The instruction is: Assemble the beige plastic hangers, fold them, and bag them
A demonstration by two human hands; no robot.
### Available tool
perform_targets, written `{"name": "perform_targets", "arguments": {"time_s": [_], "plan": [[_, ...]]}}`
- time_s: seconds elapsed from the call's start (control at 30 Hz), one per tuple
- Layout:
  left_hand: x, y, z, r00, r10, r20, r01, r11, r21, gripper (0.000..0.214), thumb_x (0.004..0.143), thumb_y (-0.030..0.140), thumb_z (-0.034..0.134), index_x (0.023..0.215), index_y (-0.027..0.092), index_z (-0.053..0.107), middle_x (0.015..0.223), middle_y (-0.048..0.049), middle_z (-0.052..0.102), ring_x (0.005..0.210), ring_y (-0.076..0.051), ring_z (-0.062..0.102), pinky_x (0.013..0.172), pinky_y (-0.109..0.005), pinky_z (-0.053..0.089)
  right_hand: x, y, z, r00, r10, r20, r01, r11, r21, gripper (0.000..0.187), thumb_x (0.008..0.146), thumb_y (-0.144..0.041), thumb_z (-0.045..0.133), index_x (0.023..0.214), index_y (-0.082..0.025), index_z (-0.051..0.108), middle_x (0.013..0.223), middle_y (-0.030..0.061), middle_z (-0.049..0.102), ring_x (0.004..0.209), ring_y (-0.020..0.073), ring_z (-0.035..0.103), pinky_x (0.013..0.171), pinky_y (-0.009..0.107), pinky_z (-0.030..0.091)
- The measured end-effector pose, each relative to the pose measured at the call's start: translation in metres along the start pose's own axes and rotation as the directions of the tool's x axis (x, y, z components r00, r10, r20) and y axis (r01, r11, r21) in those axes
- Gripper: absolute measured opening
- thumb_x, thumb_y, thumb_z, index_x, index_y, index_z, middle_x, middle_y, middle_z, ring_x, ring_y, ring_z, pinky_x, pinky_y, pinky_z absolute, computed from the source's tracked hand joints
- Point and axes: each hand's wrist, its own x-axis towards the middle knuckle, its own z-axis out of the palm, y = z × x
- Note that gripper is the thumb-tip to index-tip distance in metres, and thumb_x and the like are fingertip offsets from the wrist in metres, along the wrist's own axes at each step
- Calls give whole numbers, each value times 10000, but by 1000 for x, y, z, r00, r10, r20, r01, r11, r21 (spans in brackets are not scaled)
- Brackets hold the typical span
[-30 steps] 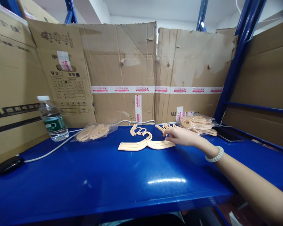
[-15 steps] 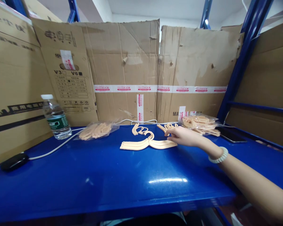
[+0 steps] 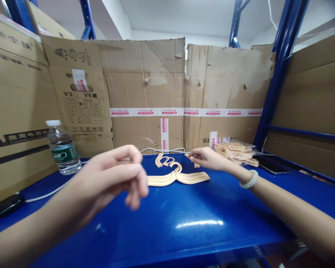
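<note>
In the head view a beige plastic clothes hanger [image 3: 194, 178] lies on the blue table, its two ribbed arms spread and its curved hook pointing away from me. Behind it are smaller beige curved pieces [image 3: 158, 160]. My right hand [image 3: 205, 158], fingers bent down and together, grips another beige hanger piece [image 3: 196, 165] and covers much of it. My left hand [image 3: 120, 175] is raised in the near left, blurred, with loosely curled fingers apart and nothing visible in them. It hides the end of the hanger's left arm.
A clear bag of beige pieces [image 3: 236, 152] lies at the back right beside a dark phone [image 3: 272, 164]. A water bottle [image 3: 63, 150] stands at left near a black mouse-like object [image 3: 7, 205]. White cable [image 3: 170, 150] runs along the cardboard wall [image 3: 145, 82].
My left hand has come into view from the lower left and now covers the left bag. My right hand stays by the back pieces, its fingers drawn slightly left. The camera view has tilted up a little.
</note>
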Motion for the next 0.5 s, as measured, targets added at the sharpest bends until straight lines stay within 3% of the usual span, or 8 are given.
{"name": "perform_targets", "arguments": {"time_s": [0.07,0.13,0.2,0.27,0.37,0.5], "plan": [[32,-7,10,992,-6,123,-7,994,108,150,757,304,638,753,185,548,734,-32,706,662,-175,663,605,-275,531,17,0,2,1000,-10,-12,9,997,-77,195,835,-158,544,962,-126,689,700,29,675,614,131,591,596,223,409],[64,-31,14,985,43,168,-97,941,325,101,734,243,607,805,174,586,903,-59,717,887,-208,672,785,-322,534,37,1,6,1000,-21,-10,19,985,-172,199,814,-130,561,957,-121,699,742,44,686,636,131,590,598,216,401],[91,-64,13,972,131,197,-220,810,544,160,752,189,534,896,172,601,985,-64,697,949,-219,654,838,-359,523,58,2,13,999,-36,12,38,977,-212,226,801,-112,569,982,-118,704,779,56,700,659,133,600,606,210,400],[111,-94,9,951,167,260,-307,604,735,275,751,128,507,1006,163,604,1038,-82,687,975,-230,642,874,-384,507,78,3,23,997,-56,58,67,972,-225,256,785,-89,571,995,-125,713,800,60,714,680,137,611,610,206,399],[129,-125,4,948,158,277,-318,546,775,366,738,65,500,1082,137,600,1122,-122,668,1069,-260,614,946,-406,469,101,4,41,984,-80,162,119,961,-250,302,757,-48,568,988,-151,734,834,62,734,718,150,631,616,203,398],[134,-149,4,953,103,285,-296,524,799,377,724,57,536,1085,126,620,1121,-146,675,1070,-290,626,959,-423,473,118,1,57,953,-93,289,178,942,-285,323,766,-41,562,997,-176,743,936,69,742,788,162,652,630,201,399]]}}
